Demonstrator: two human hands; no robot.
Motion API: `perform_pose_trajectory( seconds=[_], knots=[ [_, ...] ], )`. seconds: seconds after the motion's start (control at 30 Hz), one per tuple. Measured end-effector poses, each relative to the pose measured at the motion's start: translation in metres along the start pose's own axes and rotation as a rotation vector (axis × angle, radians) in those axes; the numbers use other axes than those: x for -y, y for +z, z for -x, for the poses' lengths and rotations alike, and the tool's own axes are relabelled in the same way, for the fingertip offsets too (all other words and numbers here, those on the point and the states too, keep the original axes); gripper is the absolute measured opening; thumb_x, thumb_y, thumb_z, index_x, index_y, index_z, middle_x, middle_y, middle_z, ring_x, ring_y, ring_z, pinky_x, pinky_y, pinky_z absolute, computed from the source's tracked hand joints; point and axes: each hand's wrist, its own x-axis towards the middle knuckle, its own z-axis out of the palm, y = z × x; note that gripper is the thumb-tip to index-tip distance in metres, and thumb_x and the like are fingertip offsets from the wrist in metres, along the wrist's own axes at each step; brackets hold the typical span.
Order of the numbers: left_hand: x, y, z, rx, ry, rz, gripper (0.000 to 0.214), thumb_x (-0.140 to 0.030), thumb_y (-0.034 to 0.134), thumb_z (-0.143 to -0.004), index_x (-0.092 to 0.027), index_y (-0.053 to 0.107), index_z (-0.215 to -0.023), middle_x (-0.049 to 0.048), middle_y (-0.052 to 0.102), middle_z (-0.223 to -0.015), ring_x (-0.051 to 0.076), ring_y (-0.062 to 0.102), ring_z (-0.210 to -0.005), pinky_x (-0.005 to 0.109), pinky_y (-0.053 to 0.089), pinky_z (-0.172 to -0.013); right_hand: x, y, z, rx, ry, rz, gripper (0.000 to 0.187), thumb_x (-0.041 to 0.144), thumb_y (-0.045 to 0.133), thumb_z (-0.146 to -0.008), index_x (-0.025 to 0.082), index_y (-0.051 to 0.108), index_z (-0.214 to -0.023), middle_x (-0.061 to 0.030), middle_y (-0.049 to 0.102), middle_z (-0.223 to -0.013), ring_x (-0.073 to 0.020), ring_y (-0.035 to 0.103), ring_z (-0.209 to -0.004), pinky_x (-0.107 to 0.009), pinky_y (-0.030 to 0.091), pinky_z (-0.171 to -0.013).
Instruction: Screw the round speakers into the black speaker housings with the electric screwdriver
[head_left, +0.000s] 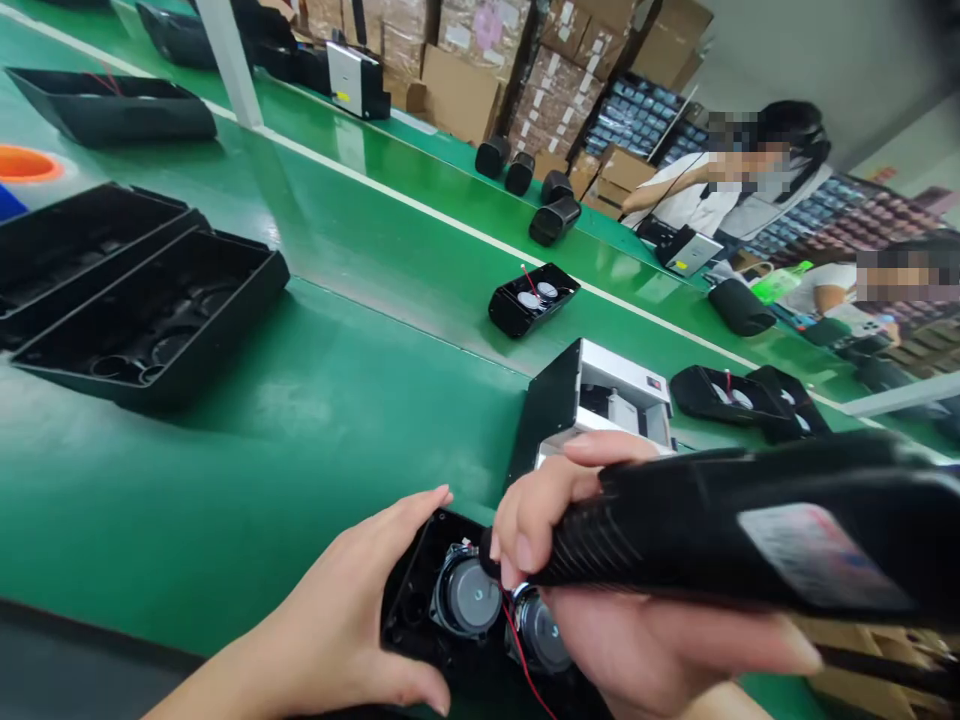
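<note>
My right hand (600,600) wraps round a black electric screwdriver (675,540) with a ribbed grip and a pale label. Its nose points down-left over a black speaker housing (416,650) at the bottom of the head view. Two round speaker drivers, a left one (472,595) and a partly covered right one (545,632), sit inside, with a red wire (525,665) between them. Around the housing's left end, my left hand (352,610) grips with thumb and fingers on either side. My right hand hides the bit's contact point and the housing's right part.
Beyond my hands stands a silver-and-black machine (551,400). Large open black housings (150,330) lie at left, near an orange ring (30,163). Smaller housings (534,298) sit along the green conveyor belt (375,400). Co-workers (697,195) sit across it, before stacked cartons (559,90).
</note>
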Motion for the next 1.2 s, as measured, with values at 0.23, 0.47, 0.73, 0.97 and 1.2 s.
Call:
perform_pose_trajectory(
  seconds=[0.23, 0.47, 0.73, 0.97, 1.2],
  knots=[
    [-0.001, 0.002, 0.0, -0.007, 0.043, 0.053, 0.14, -0.099, 0.087, -0.07, -0.053, 0.016, -0.181, 0.0104, 0.062, -0.175, 0.042, 0.068, -0.152, 0.06, 0.062, -0.124, -0.028, -0.002, -0.001, 0.006, 0.01, 0.049, 0.066, 0.086, 0.077, -0.091, 0.029, 0.082, -0.124, 0.002, 0.075, -0.069, -0.018, 0.064, -0.049, -0.031, 0.053, -0.052],
    [-0.003, 0.002, -0.001, -0.01, 0.071, 0.069, 0.138, -0.094, 0.089, -0.075, -0.045, 0.017, -0.182, 0.0123, 0.062, -0.174, 0.041, 0.068, -0.153, 0.057, 0.06, -0.126, -0.025, -0.002, -0.005, 0.002, 0.068, 0.076, 0.066, 0.087, 0.081, -0.086, 0.03, 0.084, -0.118, 0.0019, 0.077, -0.068, -0.0188, 0.065, -0.049, -0.032, 0.056, -0.053],
    [-0.003, 0.002, 0.0, 0.006, 0.052, 0.097, 0.14, -0.093, 0.091, -0.074, -0.038, 0.023, -0.183, 0.0158, 0.06, -0.175, 0.043, 0.065, -0.155, 0.059, 0.057, -0.13, -0.029, -0.003, -0.002, 0.009, 0.059, 0.091, 0.065, 0.087, 0.08, -0.087, 0.03, 0.083, -0.117, 0.0019, 0.077, -0.068, -0.0191, 0.066, -0.047, -0.033, 0.057, -0.052],
    [-0.001, 0.003, -0.001, -0.008, 0.05, 0.129, 0.137, -0.093, 0.09, -0.074, -0.041, 0.024, -0.182, 0.0146, 0.06, -0.175, 0.044, 0.065, -0.156, 0.061, 0.058, -0.129, -0.05, -0.008, 0.01, 0.065, -0.037, 0.093, 0.062, 0.086, 0.076, -0.093, 0.031, 0.079, -0.122, 0.0033, 0.076, -0.071, -0.0166, 0.067, -0.051, -0.031, 0.059, -0.054],
    [-0.005, -0.002, -0.004, 0.037, 0.001, 0.193, 0.131, -0.098, 0.082, -0.078, -0.036, 0.031, -0.182, 0.0189, 0.056, -0.176, 0.046, 0.059, -0.16, 0.064, 0.052, -0.132, -0.056, -0.011, 0.014, 0.074, -0.025, 0.08, 0.065, 0.089, 0.075, -0.091, 0.032, 0.076, -0.122, 0.0046, 0.073, -0.07, -0.0166, 0.064, -0.051, -0.032, 0.057, -0.053]
  ],
)
